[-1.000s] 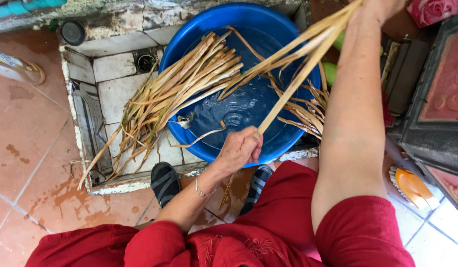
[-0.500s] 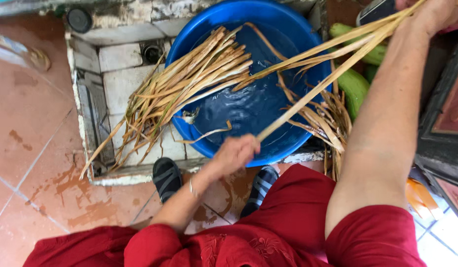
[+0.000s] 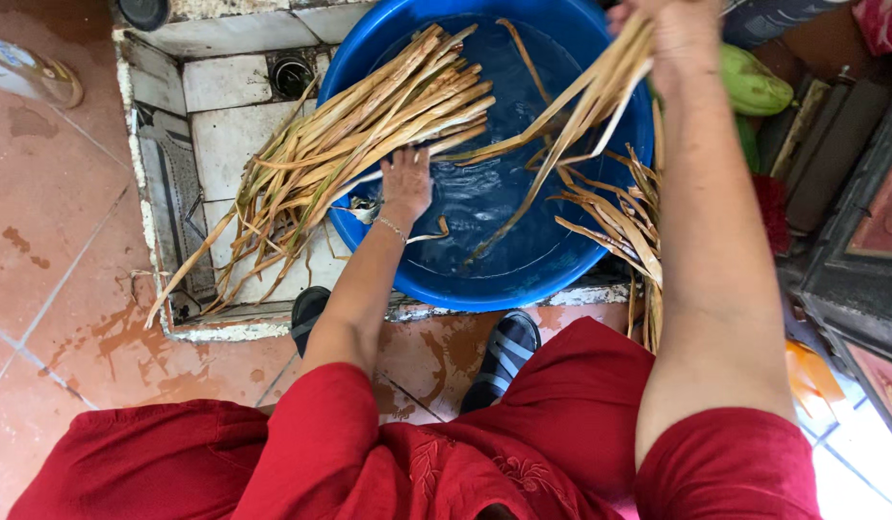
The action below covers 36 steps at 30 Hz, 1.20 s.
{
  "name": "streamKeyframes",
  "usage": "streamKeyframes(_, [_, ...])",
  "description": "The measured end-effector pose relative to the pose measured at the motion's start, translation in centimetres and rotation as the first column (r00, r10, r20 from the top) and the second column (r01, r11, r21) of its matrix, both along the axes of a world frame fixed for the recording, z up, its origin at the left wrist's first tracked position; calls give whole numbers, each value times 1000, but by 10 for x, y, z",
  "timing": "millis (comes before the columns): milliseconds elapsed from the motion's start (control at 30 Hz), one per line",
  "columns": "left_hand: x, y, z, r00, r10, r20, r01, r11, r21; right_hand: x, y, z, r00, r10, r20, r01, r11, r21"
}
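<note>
Seen from above, a person in red clothing (image 3: 484, 462) stands on a terracotta tiled floor (image 3: 51, 212), dark striped sandals (image 3: 504, 356) at the edge of a raised, white-tiled wash area (image 3: 224, 116). Just beyond sits a round blue plastic basin (image 3: 561, 279) holding water. The left hand (image 3: 405, 181) reaches over the near rim, fingers spread open and resting against a thick bundle of long tan dried leaf strips (image 3: 349, 154) draped across the basin's left edge; it grips nothing. The right hand (image 3: 679, 37), raised at the far rim, is closed around a smaller bunch of the same strips (image 3: 561, 125), their ends trailing down into the water. More strips (image 3: 629, 231) hang over the right rim. This looks like the soaking or rinsing step; a clean gather would need the left fingers curled around the draped bundle. A green fruit (image 3: 754, 85) lies beyond.
</note>
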<state>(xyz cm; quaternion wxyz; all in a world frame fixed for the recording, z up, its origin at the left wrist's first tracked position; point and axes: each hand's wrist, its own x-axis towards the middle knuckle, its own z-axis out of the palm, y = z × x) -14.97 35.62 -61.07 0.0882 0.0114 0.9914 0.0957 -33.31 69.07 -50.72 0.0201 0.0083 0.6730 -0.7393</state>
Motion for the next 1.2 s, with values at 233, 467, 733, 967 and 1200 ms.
streamKeyframes(233, [-16,10,3,972,186,-147,-127,932,339,19,-35,1,994,65,83,-58,995,-87])
streamKeyframes(467, [-50,40,65,973,132,191,-208,126,970,22,-62,36,947,215,239,-193,975,-113])
streamKeyframes(733, [-61,69,144,957,-78,278,-284,-85,955,30,-68,86,951,305,46,-286,928,-237])
streamKeyframes(967, [-108,93,156,996,49,-79,74,85,994,34,-80,94,967,255,-13,-251,939,-233])
streamKeyframes(1200, [-121,97,163,998,52,-48,48,-1,999,37,-85,101,977,204,-54,-211,950,-231])
